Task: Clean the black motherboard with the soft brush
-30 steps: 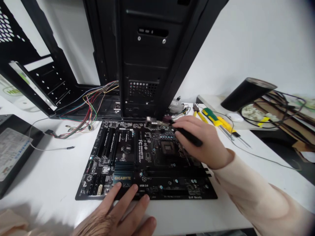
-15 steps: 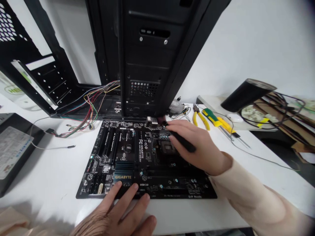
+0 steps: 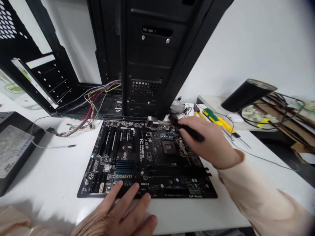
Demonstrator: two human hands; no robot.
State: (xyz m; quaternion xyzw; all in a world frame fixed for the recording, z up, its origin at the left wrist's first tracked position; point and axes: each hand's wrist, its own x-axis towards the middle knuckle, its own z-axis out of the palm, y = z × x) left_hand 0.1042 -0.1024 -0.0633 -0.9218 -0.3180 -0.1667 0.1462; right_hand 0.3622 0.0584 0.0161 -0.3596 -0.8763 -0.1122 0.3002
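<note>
A black motherboard marked GIGABYTE lies flat on the white table. My left hand rests at its front edge, fingers spread, the tips touching the board just below the heatsink. Closed around the black handle of a brush is my right hand, over the board's back right corner. The dark, reddish brush head is blurred and sits by the back edge, right of the metal ports. The CPU socket shows to the left of this hand.
Behind the board stands an open black computer case with loose coloured wires. A power supply lies at left. Pliers, a green-yellow screwdriver, a yellow cutter and a black cylinder are at right.
My right hand has moved rightward with the brush along the back edge, uncovering more of the CPU socket area. The left hand stays in place on the board.
</note>
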